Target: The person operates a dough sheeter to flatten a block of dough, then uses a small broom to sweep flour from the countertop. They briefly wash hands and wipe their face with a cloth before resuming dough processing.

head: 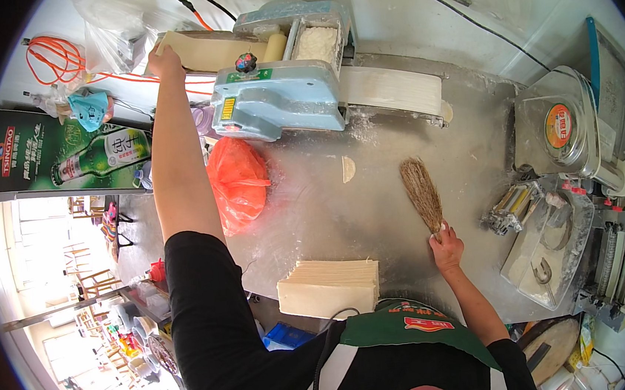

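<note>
Stretched out to the far left, my left hand (165, 62) grips the end of a pale dough sheet (216, 52). The sheet lies on the feed board of a light-blue dough sheeting machine (276, 95). It leads to a dough roll (275, 46) beside a hopper of flour or dough (317, 44). My right hand (447, 247) holds the handle of a straw hand brush (421, 191), its bristles resting on the steel table (312, 195). A white belt (392, 85) extends from the machine's right side. At the table's near edge sits a stack of folded dough sheets (329, 288).
A red plastic bag (239, 184) stands left of the table's middle. A dough scrap (348, 169) lies nearby. To the right are a flour tray with a scoop (541, 264), a lidded clear bin (554, 123) and roller cutter parts (514, 205). Orange cables (55, 58) hang at left.
</note>
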Tool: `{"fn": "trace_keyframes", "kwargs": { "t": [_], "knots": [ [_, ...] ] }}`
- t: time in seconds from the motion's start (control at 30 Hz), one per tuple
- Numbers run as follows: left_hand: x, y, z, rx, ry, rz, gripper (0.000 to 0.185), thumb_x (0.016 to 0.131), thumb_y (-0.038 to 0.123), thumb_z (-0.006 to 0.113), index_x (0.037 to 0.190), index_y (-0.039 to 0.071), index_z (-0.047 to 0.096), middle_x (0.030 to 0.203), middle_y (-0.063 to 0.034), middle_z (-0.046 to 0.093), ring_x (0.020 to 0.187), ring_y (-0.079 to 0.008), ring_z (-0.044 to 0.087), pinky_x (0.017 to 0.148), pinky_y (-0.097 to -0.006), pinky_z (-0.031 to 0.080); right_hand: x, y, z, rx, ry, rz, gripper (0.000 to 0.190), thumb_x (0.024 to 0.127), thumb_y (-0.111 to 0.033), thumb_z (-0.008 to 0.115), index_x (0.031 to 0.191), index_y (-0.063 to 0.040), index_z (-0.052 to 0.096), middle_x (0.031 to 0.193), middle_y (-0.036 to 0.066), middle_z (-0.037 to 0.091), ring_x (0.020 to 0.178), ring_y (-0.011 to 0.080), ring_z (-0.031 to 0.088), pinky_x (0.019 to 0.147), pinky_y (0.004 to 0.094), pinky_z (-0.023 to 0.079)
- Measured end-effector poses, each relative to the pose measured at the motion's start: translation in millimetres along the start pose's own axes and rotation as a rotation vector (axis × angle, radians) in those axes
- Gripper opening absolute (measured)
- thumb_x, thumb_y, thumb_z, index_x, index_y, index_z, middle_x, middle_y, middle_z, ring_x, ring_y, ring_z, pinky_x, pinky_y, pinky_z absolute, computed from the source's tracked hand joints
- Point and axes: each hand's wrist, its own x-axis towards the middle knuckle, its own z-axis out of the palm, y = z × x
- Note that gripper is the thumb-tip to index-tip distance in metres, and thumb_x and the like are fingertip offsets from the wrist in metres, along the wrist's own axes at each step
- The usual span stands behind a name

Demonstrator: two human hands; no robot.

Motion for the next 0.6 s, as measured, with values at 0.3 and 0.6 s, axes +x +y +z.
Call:
{"fn": "trace_keyframes", "kwargs": {
  "t": [0.3,0.6],
  "knots": [
    [3.6,-5.8,-1.0,-0.020,-0.040,0.006,0.033,0.080,-0.002,0.058,0.112,-0.003,0.055,0.103,-0.0174,0.061,0.086,-0.0253,0.063,0.071,-0.0339,0.054,-0.5,0.3,0.5,-0.010,-0.002,0.006,0.051,0.068,-0.021,0.067,0.116,-0.009,0.057,0.079,0.011,0.059,0.056,0.0278,0.056,0.048,0.0390,0.045],
    [-2.6,-0.2,1.0,-0.005,-0.037,-0.008,0.033,0.077,-0.004,0.059,0.110,-0.004,0.056,0.100,-0.0156,0.062,0.083,-0.0244,0.063,0.070,-0.0329,0.053,-1.0,0.6,0.4,-0.001,-0.040,0.041,0.051,0.069,-0.023,0.066,0.118,-0.010,0.056,0.080,0.011,0.059,0.057,0.0287,0.057,0.049,0.0397,0.046]
  ]
}}
